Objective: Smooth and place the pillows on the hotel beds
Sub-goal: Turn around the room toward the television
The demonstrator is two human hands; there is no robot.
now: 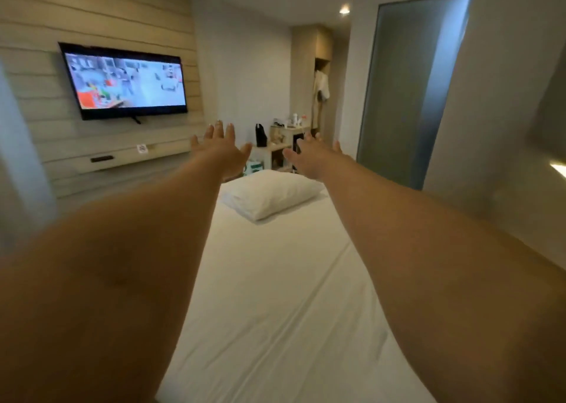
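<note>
A white pillow [271, 195] lies flat at the far end of a bed [275, 311] covered with a white sheet. Both my arms stretch forward over the bed. My left hand [219, 151] hovers in the air above and to the left of the pillow, fingers spread, holding nothing. My right hand [315, 156] hovers above the pillow's right side, also spread and empty. Neither hand touches the pillow.
A switched-on television [124, 81] hangs on the panelled left wall above a shelf [122, 157]. Beyond the bed stands a small white side table [283, 145] with several items. A frosted glass door [413, 90] is on the right, a wardrobe niche [320, 81] behind.
</note>
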